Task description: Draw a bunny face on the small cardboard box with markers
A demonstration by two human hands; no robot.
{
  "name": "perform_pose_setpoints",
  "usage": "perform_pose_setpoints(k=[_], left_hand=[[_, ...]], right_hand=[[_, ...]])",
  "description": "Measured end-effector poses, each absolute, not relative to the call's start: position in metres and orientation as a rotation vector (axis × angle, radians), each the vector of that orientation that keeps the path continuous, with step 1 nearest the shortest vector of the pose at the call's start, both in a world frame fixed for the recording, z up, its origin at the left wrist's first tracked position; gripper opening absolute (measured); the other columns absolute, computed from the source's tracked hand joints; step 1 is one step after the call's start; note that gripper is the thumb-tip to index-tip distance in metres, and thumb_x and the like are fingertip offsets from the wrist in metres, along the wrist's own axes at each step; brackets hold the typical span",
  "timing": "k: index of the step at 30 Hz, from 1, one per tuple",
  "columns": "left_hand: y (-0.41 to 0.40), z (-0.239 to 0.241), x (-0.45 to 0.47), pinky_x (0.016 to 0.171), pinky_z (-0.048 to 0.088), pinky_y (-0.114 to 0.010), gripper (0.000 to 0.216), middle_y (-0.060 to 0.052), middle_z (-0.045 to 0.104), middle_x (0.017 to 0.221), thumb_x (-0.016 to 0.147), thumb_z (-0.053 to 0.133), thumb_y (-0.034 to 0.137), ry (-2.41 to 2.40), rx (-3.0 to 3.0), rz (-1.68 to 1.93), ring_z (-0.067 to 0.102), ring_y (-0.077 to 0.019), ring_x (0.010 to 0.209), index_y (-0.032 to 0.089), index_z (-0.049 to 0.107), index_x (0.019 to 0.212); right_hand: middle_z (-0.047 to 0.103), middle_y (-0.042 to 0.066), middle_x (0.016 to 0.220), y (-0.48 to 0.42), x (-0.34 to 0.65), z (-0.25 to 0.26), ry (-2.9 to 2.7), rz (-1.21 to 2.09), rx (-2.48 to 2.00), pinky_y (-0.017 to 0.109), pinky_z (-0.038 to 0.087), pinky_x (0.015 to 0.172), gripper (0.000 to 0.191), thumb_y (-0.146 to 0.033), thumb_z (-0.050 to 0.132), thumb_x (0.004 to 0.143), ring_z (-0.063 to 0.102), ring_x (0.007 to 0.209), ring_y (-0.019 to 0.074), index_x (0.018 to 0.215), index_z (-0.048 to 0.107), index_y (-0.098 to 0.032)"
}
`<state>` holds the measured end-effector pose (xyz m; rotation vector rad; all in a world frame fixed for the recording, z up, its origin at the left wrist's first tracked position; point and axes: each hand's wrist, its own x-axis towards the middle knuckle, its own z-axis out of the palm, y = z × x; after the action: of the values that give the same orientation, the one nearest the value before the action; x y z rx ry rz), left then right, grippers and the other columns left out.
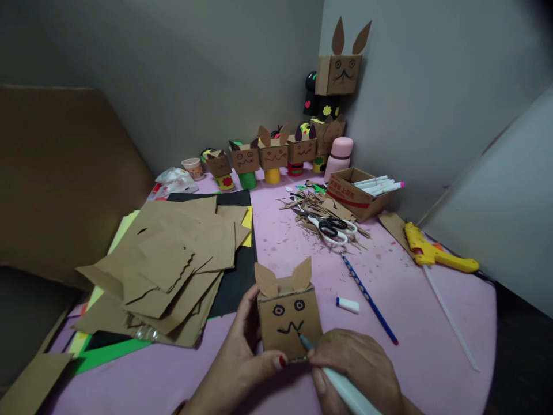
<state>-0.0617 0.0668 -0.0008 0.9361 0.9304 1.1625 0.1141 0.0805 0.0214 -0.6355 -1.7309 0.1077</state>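
A small cardboard box head (288, 320) with two pointed ears stands on the pink table (423, 323) near the front edge. Two eyes and a wavy mouth are drawn on its face in black. My left hand (242, 360) is closed around the box's left side and lower edge. My right hand (358, 369) is closed on a white marker (341, 386), whose tip touches the face just under the mouth line.
A pile of brown cardboard pieces (173, 265) on coloured paper lies left. Scissors (332, 229) and scraps, a blue pencil (369, 300), a marker cap (348, 305), a marker box (356, 193) and a yellow glue gun (436, 253) lie right. Finished cardboard figures (272, 155) line the back wall.
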Motion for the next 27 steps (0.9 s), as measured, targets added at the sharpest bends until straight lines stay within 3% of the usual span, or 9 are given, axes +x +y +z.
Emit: perform_pose_setpoints(k=[18, 27], left_hand=[[0.067, 0.002, -0.061, 0.106, 0.038, -0.046, 0.110, -0.014, 0.048, 0.146, 0.056, 0.087, 0.044, 0.944, 0.942, 1.165, 0.044, -0.0356, 0.133, 0.031, 0.025, 0.145], [0.066, 0.005, -0.059, 0.102, 0.042, -0.046, 0.109, -0.014, 0.049, 0.144, 0.055, 0.085, 0.050, 0.951, 0.852, 1.197, 0.046, -0.0360, 0.130, 0.032, 0.027, 0.145]], right_hand=[[0.064, -0.002, 0.051, 0.080, 0.113, 0.022, -1.744, 0.098, -0.625, 0.019, 0.052, 0.042, 0.017, -0.007, 0.047, 0.078, 0.059, 0.039, 0.0101, 0.075, 0.059, -0.019], [0.068, -0.002, 0.057, 0.075, 0.126, 0.025, -1.737, 0.120, -0.658, 0.018, 0.056, 0.049, 0.020, -0.004, 0.050, 0.073, 0.066, 0.046, 0.0118, 0.082, 0.057, -0.020]])
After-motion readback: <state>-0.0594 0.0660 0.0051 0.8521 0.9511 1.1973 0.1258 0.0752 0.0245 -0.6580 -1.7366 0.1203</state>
